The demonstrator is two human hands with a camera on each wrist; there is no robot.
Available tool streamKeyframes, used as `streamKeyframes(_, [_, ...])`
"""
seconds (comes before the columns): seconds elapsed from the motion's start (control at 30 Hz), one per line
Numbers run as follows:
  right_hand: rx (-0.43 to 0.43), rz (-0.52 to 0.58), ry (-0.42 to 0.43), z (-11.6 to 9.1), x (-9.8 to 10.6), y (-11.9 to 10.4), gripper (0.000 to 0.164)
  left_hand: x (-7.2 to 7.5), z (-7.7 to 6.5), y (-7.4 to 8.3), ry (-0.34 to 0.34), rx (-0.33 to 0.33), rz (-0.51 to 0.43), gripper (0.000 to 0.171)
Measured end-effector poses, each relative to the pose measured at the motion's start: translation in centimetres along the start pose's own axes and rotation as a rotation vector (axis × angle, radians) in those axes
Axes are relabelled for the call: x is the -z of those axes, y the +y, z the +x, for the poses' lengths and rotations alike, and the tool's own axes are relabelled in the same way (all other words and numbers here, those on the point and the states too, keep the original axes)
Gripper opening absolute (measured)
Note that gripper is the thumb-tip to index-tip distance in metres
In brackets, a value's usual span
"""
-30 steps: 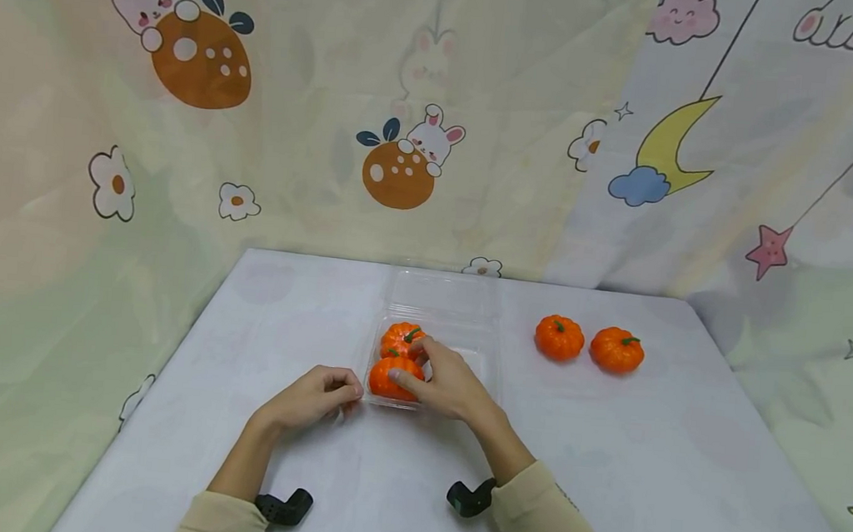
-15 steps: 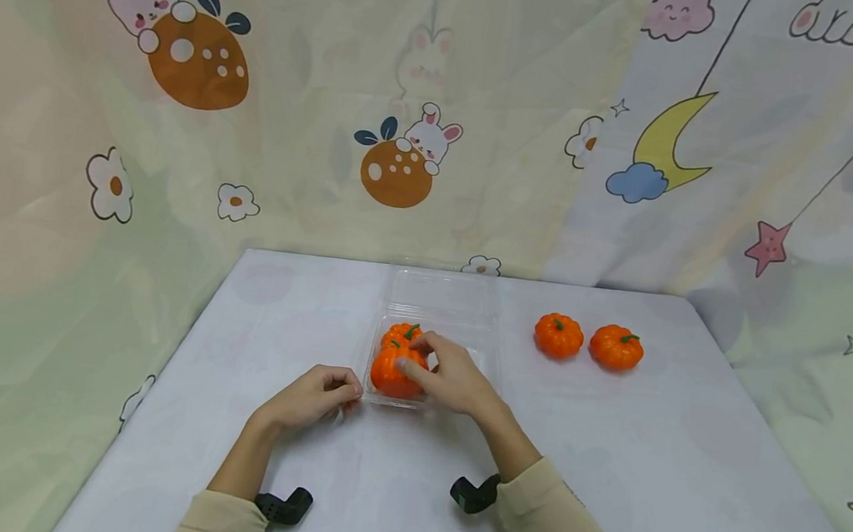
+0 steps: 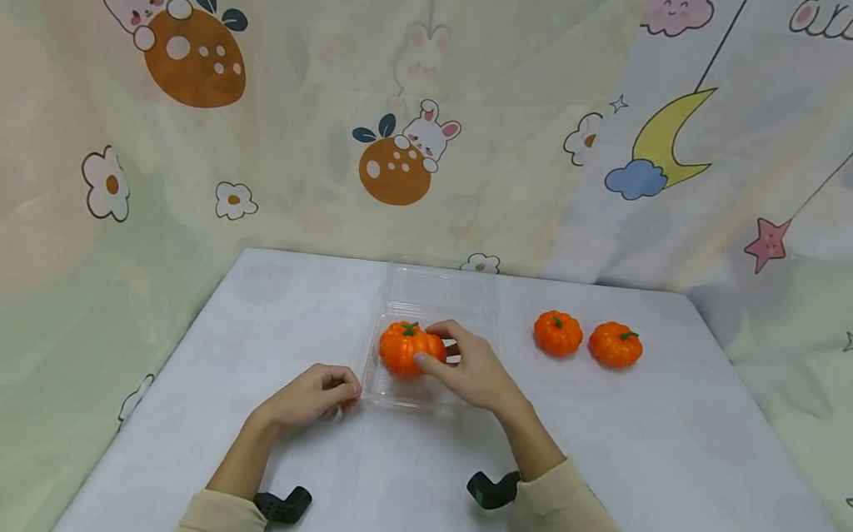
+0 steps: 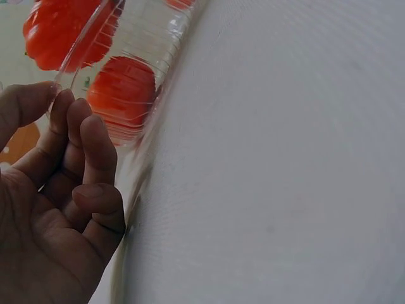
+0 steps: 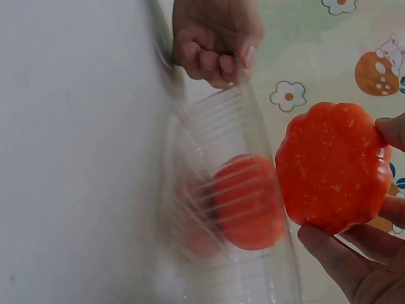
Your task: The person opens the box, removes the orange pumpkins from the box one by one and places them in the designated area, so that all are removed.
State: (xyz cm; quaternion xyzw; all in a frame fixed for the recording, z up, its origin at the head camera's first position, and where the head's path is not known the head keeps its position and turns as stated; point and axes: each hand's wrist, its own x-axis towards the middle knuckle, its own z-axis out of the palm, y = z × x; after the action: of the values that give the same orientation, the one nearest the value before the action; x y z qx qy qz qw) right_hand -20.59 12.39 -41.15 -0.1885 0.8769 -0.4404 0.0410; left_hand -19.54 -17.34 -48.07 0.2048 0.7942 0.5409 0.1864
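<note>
A clear plastic clamshell box (image 3: 396,392) stands on the table with its lid laid back. My left hand (image 3: 311,397) pinches the box's near left corner between thumb and fingers, as the left wrist view shows. With thumb and fingertips my right hand (image 3: 472,371) grips a small orange toy pumpkin (image 5: 332,168), raised above the box rim. A second pumpkin (image 5: 250,202) sits inside the box; in the left wrist view this boxed pumpkin (image 4: 121,92) shows through the ribbed wall. From the head view the held pumpkin overlaps it and hides most of it.
To the right of the box, two more orange pumpkins, one nearer (image 3: 558,334) and one further right (image 3: 616,345), rest on the white table (image 3: 682,453). The transparent lid (image 3: 440,290) reaches toward the table's back edge. A patterned curtain (image 3: 302,123) hangs behind.
My right hand has lifted the front pumpkin from the box and shifted it up and slightly right. The left hand keeps its place at the box corner.
</note>
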Motion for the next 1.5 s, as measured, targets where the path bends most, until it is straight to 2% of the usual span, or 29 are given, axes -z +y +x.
streamKeyframes(0.37, [0.042,0.053,0.093,-0.8,3.3,0.8,0.056,0.0,0.2,0.0,-0.008,0.01,0.013,0.028])
streamKeyframes(0.67, [0.134,0.146,0.223,-1.7,4.2,2.6,0.056,0.2,0.1,0.0,-0.01,0.01,0.021,0.028])
streamKeyframes(0.8, [0.169,0.149,0.277,-2.2,4.9,3.3,0.058,0.2,0.2,0.1,-0.013,0.008,0.011,0.028])
streamKeyframes(0.93, [0.165,0.142,0.306,-2.9,5.6,4.0,0.06,0.1,0.2,0.0,-0.013,0.01,0.012,0.027])
streamKeyframes(1.23, [0.165,0.069,0.308,-4.8,7.6,3.3,0.061,0.0,0.2,0.1,-0.009,0.028,-0.001,0.025])
streamKeyframes(1.5, [0.15,0.039,0.366,-5.9,8.7,7.4,0.064,0.1,0.4,0.0,-0.005,0.032,0.009,0.024])
